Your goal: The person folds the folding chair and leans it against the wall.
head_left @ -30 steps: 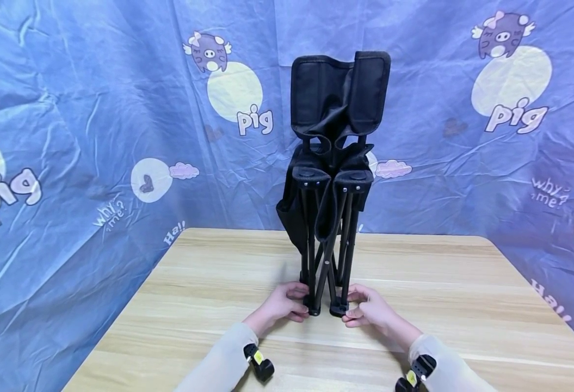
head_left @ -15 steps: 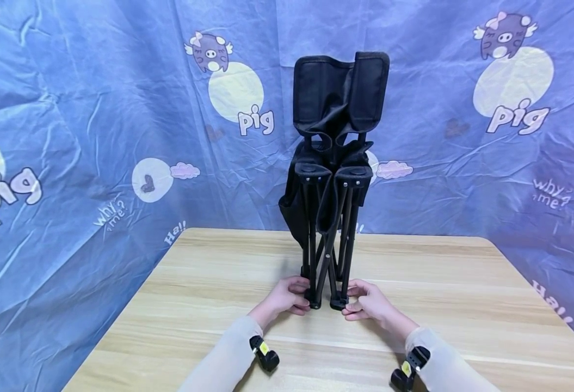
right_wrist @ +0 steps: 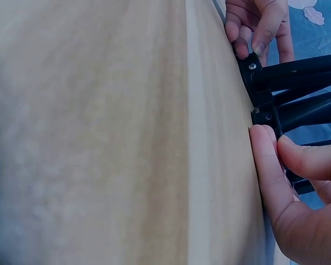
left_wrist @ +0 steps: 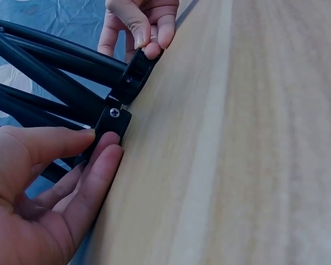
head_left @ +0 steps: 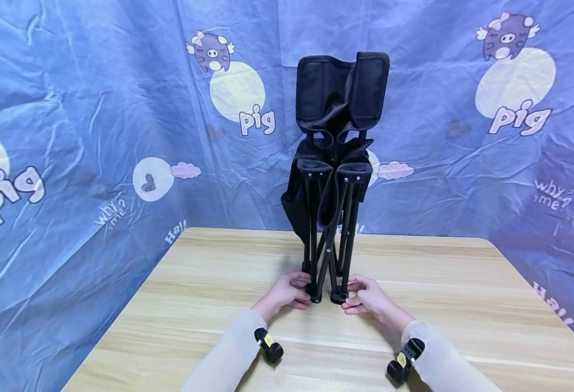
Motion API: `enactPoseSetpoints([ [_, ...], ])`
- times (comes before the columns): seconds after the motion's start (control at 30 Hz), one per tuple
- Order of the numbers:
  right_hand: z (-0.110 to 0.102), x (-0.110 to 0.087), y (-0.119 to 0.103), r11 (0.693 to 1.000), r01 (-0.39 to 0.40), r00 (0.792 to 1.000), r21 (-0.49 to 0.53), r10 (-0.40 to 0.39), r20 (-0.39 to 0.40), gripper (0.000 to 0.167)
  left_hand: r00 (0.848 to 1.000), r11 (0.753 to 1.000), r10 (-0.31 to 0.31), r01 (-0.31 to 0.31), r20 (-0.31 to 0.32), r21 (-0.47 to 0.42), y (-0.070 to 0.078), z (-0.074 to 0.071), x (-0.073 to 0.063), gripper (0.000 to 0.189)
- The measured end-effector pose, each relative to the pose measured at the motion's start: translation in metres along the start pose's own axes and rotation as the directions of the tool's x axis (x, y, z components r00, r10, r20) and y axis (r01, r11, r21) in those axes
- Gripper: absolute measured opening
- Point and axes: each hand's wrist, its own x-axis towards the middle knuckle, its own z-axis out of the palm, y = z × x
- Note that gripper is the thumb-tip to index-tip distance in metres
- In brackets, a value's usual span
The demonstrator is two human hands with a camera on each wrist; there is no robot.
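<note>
A folded black camp chair [head_left: 337, 111] stands upright on the table in the head view, its fabric bunched above crossed metal legs [head_left: 328, 250]. At its front left foot [left_wrist: 111, 117], my left hand [head_left: 287, 289] pinches the black plastic between thumb and fingers. My right hand [head_left: 369, 296] grips the front right foot [head_left: 339, 295] the same way. Both wrist views show the fingertips low against the tabletop, with a screw visible in the foot. The rear feet are partly hidden behind the front legs and the hands.
The light wood table [head_left: 218, 261] has its back edge just behind the chair. A blue printed curtain [head_left: 120, 109] hangs behind and at both sides. Small black wrist cameras [head_left: 271, 351] sit on both sleeves.
The chair's feet and both hands have shifted a little farther from me, toward the table's back edge. Both hands keep their hold on the front feet.
</note>
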Motion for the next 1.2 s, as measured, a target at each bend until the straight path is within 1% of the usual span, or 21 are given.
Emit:
enactPoseSetpoints([
  [0.53,-0.001,0.015,-0.001,1.0,-0.013,0.999,0.012,0.013,-0.036,0.055,0.999,1.0,-0.028,0.029,-0.032,0.002,0.003,-0.002,0.015,0.055],
  [0.77,-0.002,0.02,-0.002,1.0,-0.013,0.999,0.016,0.013,-0.051,0.058,0.999,0.999,-0.033,0.033,-0.043,0.002,0.002,-0.002,0.023,0.056],
  [0.87,-0.003,0.023,-0.002,1.0,-0.015,0.998,0.019,0.016,-0.056,0.059,0.998,0.999,-0.032,0.032,-0.049,0.001,0.001,-0.003,0.025,0.055],
  [1.03,-0.004,0.026,-0.003,1.0,-0.011,0.998,0.015,0.012,-0.066,0.057,0.998,1.0,-0.009,0.01,-0.055,0.014,0.001,-0.003,0.028,0.055],
  [1.2,-0.005,0.03,-0.004,1.0,-0.008,0.998,0.011,0.009,-0.07,0.057,0.998,1.0,0.0,0.001,-0.067,0.015,0.002,-0.002,0.033,0.056],
])
